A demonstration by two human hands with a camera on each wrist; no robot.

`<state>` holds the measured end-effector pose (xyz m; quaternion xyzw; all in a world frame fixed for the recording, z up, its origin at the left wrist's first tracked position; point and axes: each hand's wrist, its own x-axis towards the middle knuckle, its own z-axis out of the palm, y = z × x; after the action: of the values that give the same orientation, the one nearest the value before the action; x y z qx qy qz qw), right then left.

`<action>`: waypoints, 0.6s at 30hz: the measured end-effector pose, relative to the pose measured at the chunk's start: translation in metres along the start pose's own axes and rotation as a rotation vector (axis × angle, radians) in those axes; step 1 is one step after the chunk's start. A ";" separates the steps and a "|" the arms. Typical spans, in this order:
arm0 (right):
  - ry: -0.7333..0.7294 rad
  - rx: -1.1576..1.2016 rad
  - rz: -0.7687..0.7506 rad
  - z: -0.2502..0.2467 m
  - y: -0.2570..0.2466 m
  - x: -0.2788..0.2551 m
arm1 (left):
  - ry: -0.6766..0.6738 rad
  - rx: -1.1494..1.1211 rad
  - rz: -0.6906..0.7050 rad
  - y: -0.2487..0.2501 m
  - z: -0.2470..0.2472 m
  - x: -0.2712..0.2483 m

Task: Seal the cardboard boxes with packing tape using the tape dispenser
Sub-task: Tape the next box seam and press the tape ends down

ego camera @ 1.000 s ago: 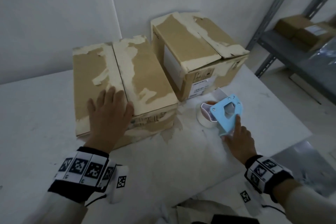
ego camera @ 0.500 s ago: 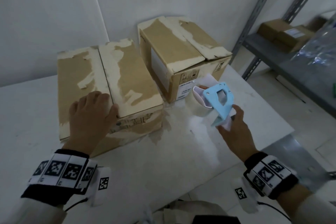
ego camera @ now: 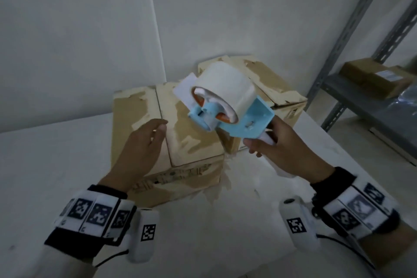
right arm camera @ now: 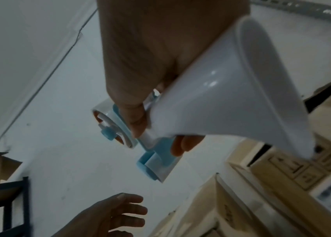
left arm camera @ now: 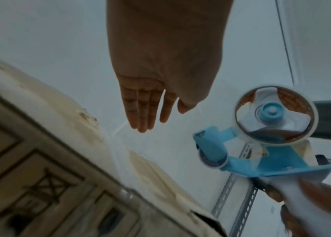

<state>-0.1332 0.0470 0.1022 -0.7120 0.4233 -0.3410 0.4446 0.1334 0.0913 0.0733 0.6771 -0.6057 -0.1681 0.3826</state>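
My right hand (ego camera: 274,144) grips the white handle of a blue tape dispenser (ego camera: 228,106) and holds it in the air above the boxes, its big white tape roll (ego camera: 225,83) tilted up and left. A loose tape end (ego camera: 184,89) sticks out on the left of the roll. Under it lie two worn cardboard boxes: the near one (ego camera: 180,142) with its flaps closed along a centre seam, and the far one (ego camera: 270,83) partly hidden behind the dispenser. My left hand (ego camera: 146,140) hovers open above the near box, fingers relaxed, holding nothing. The dispenser (left arm camera: 262,136) (right arm camera: 156,136) shows in both wrist views.
Both boxes stand on a white table (ego camera: 56,165) against a white wall. A grey metal shelf (ego camera: 361,101) at the right carries another cardboard box (ego camera: 372,77). The table's right edge runs close to the far box.
My right hand has lifted the dispenser off the table and carried it up and left over the boxes. The left hand has come off the near box's top and now hovers.
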 end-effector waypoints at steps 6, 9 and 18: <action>-0.119 0.101 -0.111 0.029 -0.014 0.027 | -0.014 -0.445 -0.389 0.009 -0.020 0.009; -0.188 0.134 -0.150 0.039 -0.022 0.039 | -0.007 -0.628 -0.511 0.011 -0.035 0.006; -0.308 0.199 -0.261 0.055 -0.032 0.060 | -0.140 -1.001 -0.583 0.006 -0.059 -0.010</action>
<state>-0.0515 0.0199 0.1175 -0.7570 0.2187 -0.3231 0.5242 0.1674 0.1196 0.1137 0.5400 -0.2648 -0.5765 0.5531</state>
